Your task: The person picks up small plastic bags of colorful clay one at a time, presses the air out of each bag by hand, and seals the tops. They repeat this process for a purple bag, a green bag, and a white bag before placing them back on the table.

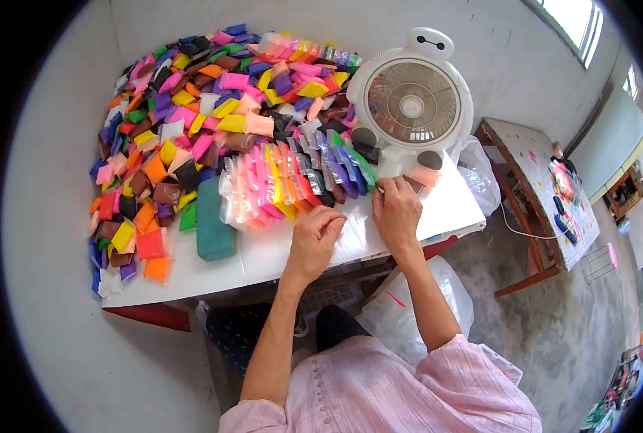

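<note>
My left hand (317, 244) is closed, its fingers curled together above the front of the white tabletop. What it holds, if anything, is hidden. My right hand (398, 211) is closed too, fingertips pinched at the right end of a row of small clear packets (278, 180) with coloured contents. A green packet (362, 167) ends that row, close to my right fingertips. Just beyond this hand are a brown packet (414, 185) and a pale peach packet (427, 175). I cannot make out what the right fingers grip.
A large heap of coloured packets (191, 108) covers the table's left and back. A teal block (215, 220) stands left of the row. Behind is a white fan (411, 101). Plastic bags (437, 303) hang or lie below; another table (545, 195) is at right.
</note>
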The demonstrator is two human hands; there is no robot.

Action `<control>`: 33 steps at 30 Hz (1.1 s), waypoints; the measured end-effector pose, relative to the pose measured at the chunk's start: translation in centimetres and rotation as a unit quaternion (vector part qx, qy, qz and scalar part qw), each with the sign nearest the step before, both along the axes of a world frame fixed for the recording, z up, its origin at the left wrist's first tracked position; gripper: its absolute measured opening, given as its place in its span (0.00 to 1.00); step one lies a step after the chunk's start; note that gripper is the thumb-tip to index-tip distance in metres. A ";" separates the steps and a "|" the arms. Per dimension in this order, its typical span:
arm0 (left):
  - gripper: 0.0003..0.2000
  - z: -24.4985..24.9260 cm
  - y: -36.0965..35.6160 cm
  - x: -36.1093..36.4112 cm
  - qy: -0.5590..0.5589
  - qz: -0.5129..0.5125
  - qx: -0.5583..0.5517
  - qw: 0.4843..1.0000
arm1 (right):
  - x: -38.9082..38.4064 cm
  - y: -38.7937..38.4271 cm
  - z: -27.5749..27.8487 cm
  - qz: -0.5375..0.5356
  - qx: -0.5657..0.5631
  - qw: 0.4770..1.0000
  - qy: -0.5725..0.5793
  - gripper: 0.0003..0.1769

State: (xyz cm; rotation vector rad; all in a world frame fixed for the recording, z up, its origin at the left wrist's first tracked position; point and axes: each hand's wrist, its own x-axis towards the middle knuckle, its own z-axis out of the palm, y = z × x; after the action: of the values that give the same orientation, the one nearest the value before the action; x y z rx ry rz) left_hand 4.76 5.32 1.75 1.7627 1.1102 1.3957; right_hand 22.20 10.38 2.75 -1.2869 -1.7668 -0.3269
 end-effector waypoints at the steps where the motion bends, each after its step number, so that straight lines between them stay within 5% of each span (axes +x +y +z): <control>1: 0.06 0.0 0.0 0.0 0.000 0.001 0.001 1.000 | 0.0 0.3 -0.3 -0.006 0.003 1.000 -0.012 0.07; 33: 0.06 -0.2 0.0 -0.1 -0.018 -0.002 -0.011 1.000 | 2.5 -2.2 -1.1 -0.060 0.017 0.997 -0.043 0.08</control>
State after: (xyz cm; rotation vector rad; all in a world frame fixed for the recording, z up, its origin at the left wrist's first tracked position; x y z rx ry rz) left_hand 4.70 5.32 1.55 1.7169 1.0976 1.4020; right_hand 24.71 8.21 1.62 -1.3766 -1.7512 -0.4845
